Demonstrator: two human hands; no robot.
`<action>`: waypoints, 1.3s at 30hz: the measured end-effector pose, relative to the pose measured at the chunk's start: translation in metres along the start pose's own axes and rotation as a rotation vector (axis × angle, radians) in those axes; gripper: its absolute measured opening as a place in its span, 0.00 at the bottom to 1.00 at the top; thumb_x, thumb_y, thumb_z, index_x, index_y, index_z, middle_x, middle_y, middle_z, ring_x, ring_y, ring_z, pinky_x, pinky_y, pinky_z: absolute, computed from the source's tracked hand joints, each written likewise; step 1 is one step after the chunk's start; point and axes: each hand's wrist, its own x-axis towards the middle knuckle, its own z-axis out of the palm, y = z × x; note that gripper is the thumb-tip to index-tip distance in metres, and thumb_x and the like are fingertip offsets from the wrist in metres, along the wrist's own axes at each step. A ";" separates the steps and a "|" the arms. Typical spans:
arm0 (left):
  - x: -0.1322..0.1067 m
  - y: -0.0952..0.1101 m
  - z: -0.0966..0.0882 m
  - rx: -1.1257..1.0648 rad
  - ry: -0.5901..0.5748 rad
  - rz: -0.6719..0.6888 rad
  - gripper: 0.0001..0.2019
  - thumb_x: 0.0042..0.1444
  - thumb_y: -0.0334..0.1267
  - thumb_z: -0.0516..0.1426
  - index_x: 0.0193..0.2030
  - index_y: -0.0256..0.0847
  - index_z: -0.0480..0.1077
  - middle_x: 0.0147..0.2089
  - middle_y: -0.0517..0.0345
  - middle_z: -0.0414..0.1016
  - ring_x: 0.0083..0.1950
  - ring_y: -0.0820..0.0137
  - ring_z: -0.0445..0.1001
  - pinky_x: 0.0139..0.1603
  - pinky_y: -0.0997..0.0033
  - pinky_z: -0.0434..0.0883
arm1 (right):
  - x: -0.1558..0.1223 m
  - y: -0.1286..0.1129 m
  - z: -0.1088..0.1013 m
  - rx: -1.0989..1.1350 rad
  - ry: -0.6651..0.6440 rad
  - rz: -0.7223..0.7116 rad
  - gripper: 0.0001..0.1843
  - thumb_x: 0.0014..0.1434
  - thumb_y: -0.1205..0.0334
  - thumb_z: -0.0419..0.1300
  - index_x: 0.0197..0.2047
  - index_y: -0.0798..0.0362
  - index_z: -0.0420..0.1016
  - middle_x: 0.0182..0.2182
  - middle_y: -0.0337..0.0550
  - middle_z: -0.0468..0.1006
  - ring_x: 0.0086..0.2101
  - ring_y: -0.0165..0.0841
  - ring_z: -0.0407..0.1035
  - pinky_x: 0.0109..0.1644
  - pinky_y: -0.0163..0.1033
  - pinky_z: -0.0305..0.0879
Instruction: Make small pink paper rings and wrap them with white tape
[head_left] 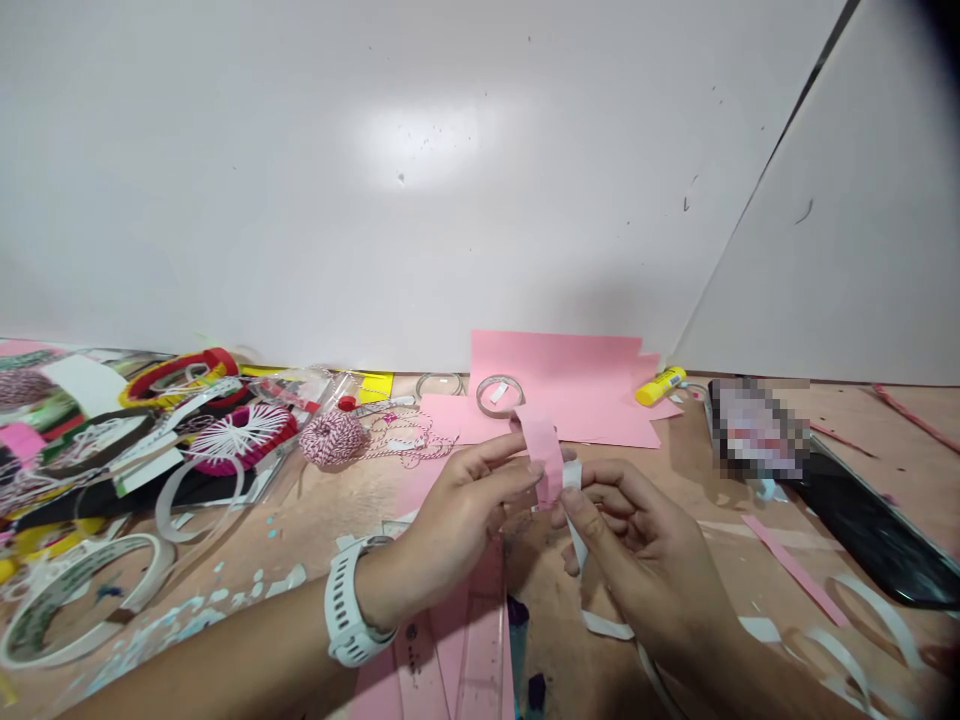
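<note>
White wall panels stand behind a wooden bench (337,510) strewn with craft scraps. Near its front edge the left hand (457,510), with a white watch (349,610) on the wrist, has thumb and fingers pinched together on a pink paper strip (544,450), which arches up in a short loop between the two hands. The right hand (645,550) is closed against the strip's lower end, thumb pressing a narrow white strip (577,545) that touches the pink one and trails down under the palm to the bench. Beneath the left wrist lies a clear pink ruler (450,650). Just behind the hands a pink sheet (585,390) lies flat against the wall, with a clear tape roll (499,393) at its left edge and a yellow glue stick (661,386) at its right. Left of these sits a ball of red-and-white twine (334,438), and further left a large white tape ring (67,600). Well to the right lies a long black object (862,530), with a loose pink sliver (795,570) near it
</note>
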 end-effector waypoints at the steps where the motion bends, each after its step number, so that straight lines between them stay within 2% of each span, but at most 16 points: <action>1: 0.000 0.000 0.000 0.007 -0.015 0.004 0.13 0.66 0.32 0.60 0.55 0.40 0.80 0.52 0.49 0.83 0.48 0.68 0.80 0.49 0.70 0.74 | 0.000 0.000 0.000 0.003 -0.001 0.011 0.16 0.66 0.46 0.63 0.45 0.49 0.74 0.33 0.41 0.82 0.25 0.27 0.73 0.29 0.32 0.72; 6: -0.001 -0.004 -0.001 -0.002 -0.059 -0.002 0.14 0.67 0.32 0.59 0.57 0.40 0.79 0.55 0.47 0.81 0.54 0.63 0.79 0.54 0.65 0.74 | -0.001 -0.001 0.004 0.020 0.040 0.089 0.19 0.65 0.41 0.63 0.41 0.50 0.75 0.28 0.39 0.79 0.21 0.28 0.69 0.23 0.32 0.67; 12: -0.003 -0.008 -0.005 0.025 -0.063 0.008 0.14 0.67 0.36 0.61 0.57 0.41 0.79 0.55 0.47 0.81 0.58 0.60 0.78 0.59 0.60 0.74 | -0.001 -0.002 0.007 0.013 0.089 0.091 0.20 0.62 0.41 0.65 0.39 0.50 0.75 0.26 0.39 0.77 0.21 0.28 0.68 0.23 0.33 0.68; 17: -0.004 -0.010 -0.006 0.104 -0.062 0.017 0.14 0.67 0.39 0.61 0.58 0.44 0.79 0.55 0.48 0.81 0.57 0.60 0.78 0.61 0.58 0.72 | 0.000 -0.004 0.007 0.001 0.093 0.099 0.19 0.61 0.41 0.66 0.39 0.49 0.75 0.25 0.38 0.76 0.21 0.28 0.68 0.24 0.33 0.69; 21: -0.002 -0.013 -0.007 0.132 -0.086 0.068 0.14 0.68 0.38 0.60 0.58 0.44 0.77 0.52 0.49 0.81 0.51 0.63 0.80 0.58 0.59 0.73 | -0.001 -0.004 0.008 0.010 0.099 0.086 0.18 0.62 0.42 0.66 0.38 0.49 0.76 0.24 0.37 0.76 0.21 0.27 0.68 0.24 0.32 0.68; 24: 0.002 -0.004 -0.013 0.359 -0.027 0.148 0.14 0.69 0.39 0.58 0.58 0.43 0.77 0.48 0.51 0.82 0.45 0.65 0.79 0.53 0.62 0.73 | -0.002 -0.005 0.009 0.024 0.083 0.094 0.18 0.63 0.43 0.66 0.38 0.50 0.76 0.25 0.38 0.78 0.21 0.27 0.69 0.24 0.31 0.67; 27: 0.007 0.018 -0.025 0.861 0.156 0.270 0.14 0.70 0.42 0.56 0.54 0.41 0.79 0.41 0.52 0.81 0.42 0.64 0.77 0.49 0.64 0.71 | -0.003 -0.011 0.006 0.022 0.060 0.084 0.15 0.65 0.46 0.65 0.39 0.50 0.76 0.26 0.38 0.79 0.22 0.27 0.72 0.24 0.31 0.67; 29: 0.008 0.032 -0.029 1.102 0.218 0.316 0.14 0.67 0.44 0.60 0.53 0.41 0.80 0.43 0.50 0.82 0.45 0.60 0.77 0.51 0.63 0.69 | -0.003 -0.016 0.003 0.023 0.049 0.051 0.12 0.65 0.48 0.65 0.39 0.49 0.76 0.28 0.38 0.81 0.23 0.29 0.74 0.25 0.32 0.69; 31: 0.005 0.040 -0.027 1.172 0.257 0.402 0.16 0.67 0.46 0.60 0.56 0.42 0.78 0.51 0.49 0.81 0.52 0.57 0.76 0.53 0.63 0.68 | -0.001 -0.019 -0.003 0.031 0.011 -0.001 0.10 0.66 0.51 0.65 0.40 0.47 0.76 0.30 0.38 0.81 0.24 0.29 0.75 0.25 0.34 0.71; 32: 0.002 0.040 -0.024 1.143 0.204 0.405 0.16 0.69 0.46 0.57 0.56 0.42 0.78 0.51 0.50 0.81 0.52 0.57 0.76 0.53 0.64 0.68 | 0.001 -0.020 -0.005 0.031 -0.013 -0.036 0.08 0.67 0.52 0.65 0.40 0.47 0.76 0.30 0.37 0.81 0.24 0.29 0.75 0.26 0.34 0.72; 33: -0.001 0.038 -0.019 1.091 0.100 0.369 0.17 0.71 0.46 0.54 0.55 0.41 0.79 0.49 0.50 0.81 0.51 0.59 0.77 0.51 0.66 0.69 | 0.003 -0.020 -0.008 0.024 -0.032 -0.083 0.06 0.67 0.54 0.65 0.41 0.46 0.76 0.32 0.37 0.81 0.25 0.29 0.75 0.27 0.34 0.73; 35: -0.008 0.026 -0.010 0.942 -0.197 0.200 0.17 0.72 0.46 0.51 0.52 0.40 0.79 0.45 0.51 0.81 0.47 0.62 0.78 0.47 0.67 0.71 | 0.006 -0.018 -0.013 -0.007 -0.047 -0.185 0.04 0.67 0.56 0.65 0.42 0.45 0.76 0.34 0.37 0.81 0.28 0.29 0.77 0.32 0.36 0.76; 36: -0.010 0.018 -0.006 0.862 -0.326 0.107 0.16 0.71 0.46 0.53 0.52 0.40 0.78 0.45 0.51 0.81 0.46 0.63 0.78 0.46 0.68 0.72 | 0.007 -0.017 -0.015 -0.017 -0.047 -0.218 0.03 0.67 0.57 0.65 0.43 0.44 0.76 0.35 0.37 0.81 0.29 0.29 0.77 0.34 0.36 0.77; 37: -0.012 0.008 -0.004 0.785 -0.415 0.024 0.14 0.69 0.45 0.56 0.53 0.40 0.77 0.46 0.50 0.81 0.47 0.63 0.79 0.46 0.68 0.73 | 0.008 -0.016 -0.016 -0.017 -0.045 -0.233 0.03 0.67 0.57 0.65 0.43 0.44 0.76 0.36 0.36 0.81 0.29 0.28 0.77 0.34 0.36 0.77; 39: -0.011 -0.009 -0.002 0.619 -0.464 -0.067 0.14 0.64 0.43 0.63 0.54 0.40 0.76 0.49 0.49 0.81 0.48 0.63 0.79 0.48 0.67 0.74 | 0.009 -0.015 -0.016 -0.003 -0.049 -0.239 0.04 0.67 0.57 0.65 0.43 0.44 0.74 0.36 0.36 0.80 0.29 0.27 0.76 0.32 0.34 0.75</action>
